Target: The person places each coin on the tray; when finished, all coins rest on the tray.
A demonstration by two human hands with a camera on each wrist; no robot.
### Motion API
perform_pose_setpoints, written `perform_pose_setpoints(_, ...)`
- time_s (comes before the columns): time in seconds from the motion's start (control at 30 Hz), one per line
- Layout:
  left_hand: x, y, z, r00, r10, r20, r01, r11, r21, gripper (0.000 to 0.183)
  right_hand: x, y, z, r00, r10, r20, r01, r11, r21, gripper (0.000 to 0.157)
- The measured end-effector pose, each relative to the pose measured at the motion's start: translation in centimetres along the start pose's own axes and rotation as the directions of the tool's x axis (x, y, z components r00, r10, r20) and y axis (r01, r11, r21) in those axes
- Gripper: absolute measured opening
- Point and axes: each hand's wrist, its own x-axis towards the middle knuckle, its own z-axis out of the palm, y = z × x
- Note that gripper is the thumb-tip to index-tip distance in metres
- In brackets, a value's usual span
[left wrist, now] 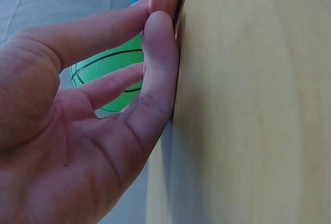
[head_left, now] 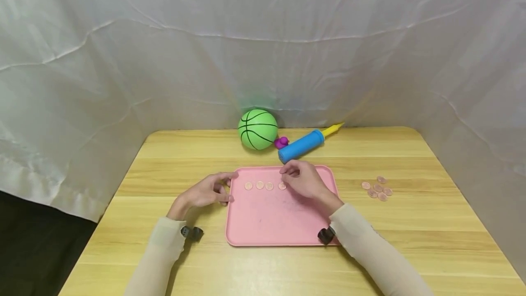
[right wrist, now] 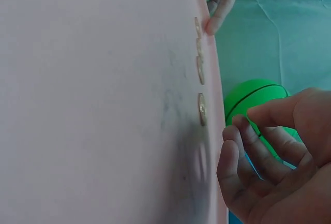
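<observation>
A pink tray [head_left: 263,223] lies on the table with a row of several copper-coloured coins [head_left: 269,186] near its far edge. At the tray's left side my left hand [head_left: 207,189] holds the rim; in the left wrist view its thumb and fingers [left wrist: 159,43] pinch the pink edge. My right hand [head_left: 304,179] hovers over the tray's far right part, beside the rightmost coin [right wrist: 202,109] of the row. Its fingers [right wrist: 253,146] are loosely bent, thumb and index apart, and nothing shows between them.
Several more coins [head_left: 378,187] lie in a loose cluster on the wooden table [head_left: 431,241], right of the tray. Behind the tray are a green ball [head_left: 258,129], a small purple rubber duck [head_left: 281,142] and a blue hand pump [head_left: 302,145] with a yellow nozzle.
</observation>
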Motion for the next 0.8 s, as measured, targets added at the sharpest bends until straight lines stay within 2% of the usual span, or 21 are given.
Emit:
perform_pose_setpoints(0.4,-0.2,0.2,-0.1,1.000,0.008,0.006,-0.008,1.000,-0.010,0.080,-1.7,0.7,-2.9,1.000,-0.008,0.023,0.008,1.000,0.013,0.019)
perform_pose_setpoints(0.8,-0.3,0.1,-0.2,1.000,0.002,0.006,-0.002,1.000,-0.010,0.079,-3.6,3.2,-8.0,0.998,0.021,-0.055,-0.026,0.996,-0.083,0.022)
